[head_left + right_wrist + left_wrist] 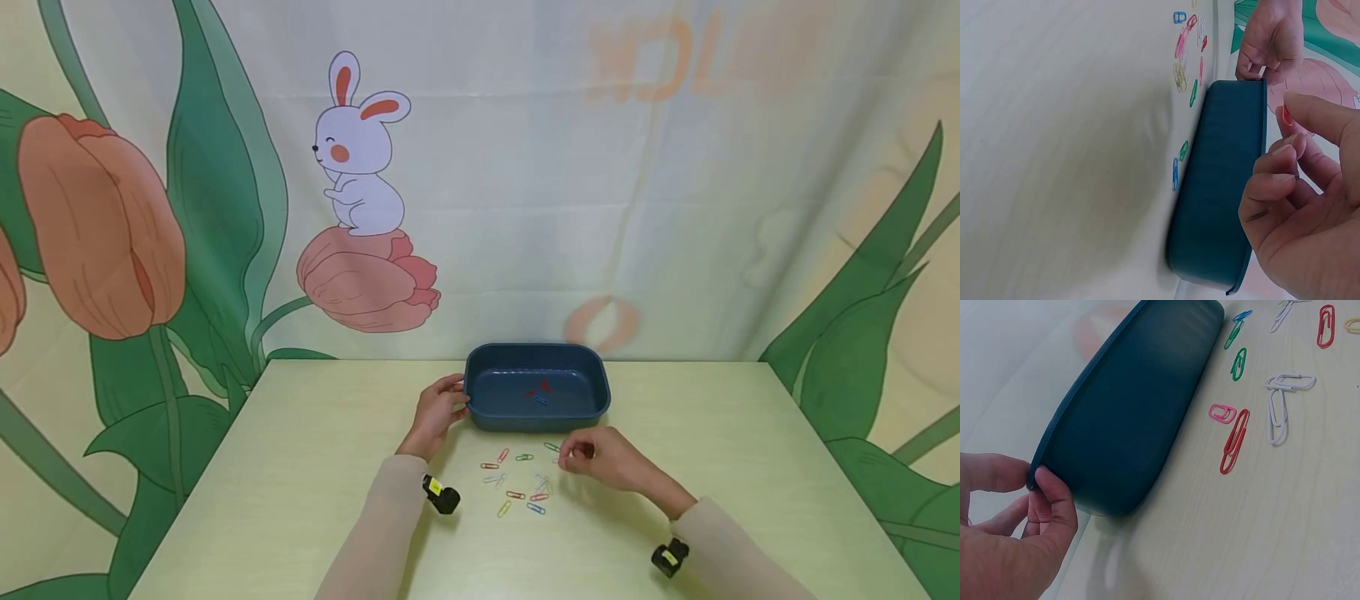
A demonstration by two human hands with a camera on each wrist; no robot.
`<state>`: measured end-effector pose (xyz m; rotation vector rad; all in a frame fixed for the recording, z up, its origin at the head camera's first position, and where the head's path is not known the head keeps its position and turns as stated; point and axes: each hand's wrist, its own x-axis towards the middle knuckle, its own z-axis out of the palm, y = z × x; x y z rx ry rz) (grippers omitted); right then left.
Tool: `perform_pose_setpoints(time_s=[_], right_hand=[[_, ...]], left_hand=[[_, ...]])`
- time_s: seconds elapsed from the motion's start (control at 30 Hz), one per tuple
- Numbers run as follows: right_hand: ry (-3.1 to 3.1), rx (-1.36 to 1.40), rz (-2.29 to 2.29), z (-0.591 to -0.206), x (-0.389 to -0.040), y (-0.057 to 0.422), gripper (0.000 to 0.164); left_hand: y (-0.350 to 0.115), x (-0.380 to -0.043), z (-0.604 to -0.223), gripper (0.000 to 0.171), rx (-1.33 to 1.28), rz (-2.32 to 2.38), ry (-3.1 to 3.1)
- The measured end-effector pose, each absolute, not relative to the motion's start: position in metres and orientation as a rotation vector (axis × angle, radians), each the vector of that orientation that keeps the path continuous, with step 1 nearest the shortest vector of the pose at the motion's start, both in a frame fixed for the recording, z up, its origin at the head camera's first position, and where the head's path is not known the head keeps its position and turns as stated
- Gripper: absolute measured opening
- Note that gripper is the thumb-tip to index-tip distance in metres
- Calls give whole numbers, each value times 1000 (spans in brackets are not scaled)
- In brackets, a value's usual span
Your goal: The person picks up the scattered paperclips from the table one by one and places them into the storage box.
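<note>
My left hand (437, 415) holds the left end of a dark blue plastic tray (536, 423), its thumb and index finger pinching the rim, as the left wrist view shows. Between thumb and index finger of my right hand (613, 460) is a small red paper clip (1287, 115). That hand is in front of the tray's right corner. Inside the tray lie a few red clips (546, 387) and a blue paper clip (542, 401). On the table in front, several colored paper clips are scattered, among them a green one (524, 457), a yellow one (504, 508) and a white pair (1277, 412).
The pale wooden table (285, 500) ends at the back against a curtain (675, 250) printed with tulips and a rabbit. Near each sleeve cuff sits a small black wrist camera (442, 497).
</note>
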<state>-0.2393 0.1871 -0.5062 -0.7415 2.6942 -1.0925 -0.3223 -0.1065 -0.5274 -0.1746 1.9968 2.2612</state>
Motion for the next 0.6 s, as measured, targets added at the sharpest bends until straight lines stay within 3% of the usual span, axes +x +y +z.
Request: perform_pose_setpoints(time_s=[0.6], right_hand=[[2702,-753,-1184,-475,-262,179,6]], left_hand=[[-106,-320,-523,46,-186,2257,1998]])
